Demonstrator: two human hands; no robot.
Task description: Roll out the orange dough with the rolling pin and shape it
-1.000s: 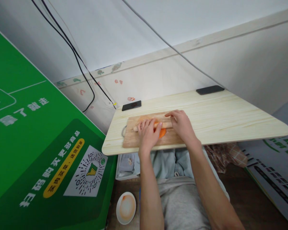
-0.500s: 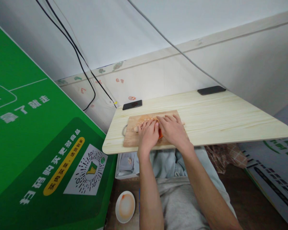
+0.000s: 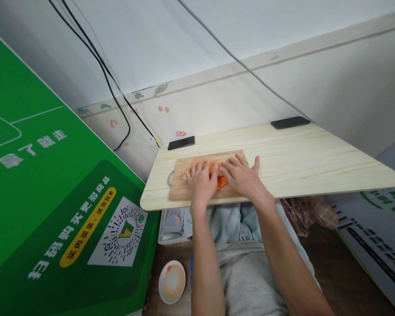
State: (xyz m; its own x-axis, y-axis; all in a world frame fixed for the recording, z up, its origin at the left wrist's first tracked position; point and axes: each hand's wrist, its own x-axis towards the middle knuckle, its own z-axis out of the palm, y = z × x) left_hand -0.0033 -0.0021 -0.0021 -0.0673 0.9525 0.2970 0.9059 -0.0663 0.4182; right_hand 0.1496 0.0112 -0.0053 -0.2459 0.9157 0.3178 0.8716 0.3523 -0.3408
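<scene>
My left hand lies over a pale wooden rod, which looks like a rolling pin, on a wooden cutting board. Its left end pokes out past my fingers; the rest is mostly covered. My right hand rests flat over the right part, fingers spread and the outermost one lifted. Beneath and between both hands is a soft-looking, flattened orange piece, perhaps dough or clay; I cannot tell which. Pale and orange smears mark the board around it.
The board sits on a light wood-grain table. Two dark phones, one at left and one at right, lie along the wall. Below, at left, are a stained white bowl and a white box. A green printed panel borders the left side.
My right hand has shifted slightly right and its fingers have spread, the outermost one lifting. More of the orange piece shows between my hands. My left hand has barely moved.
</scene>
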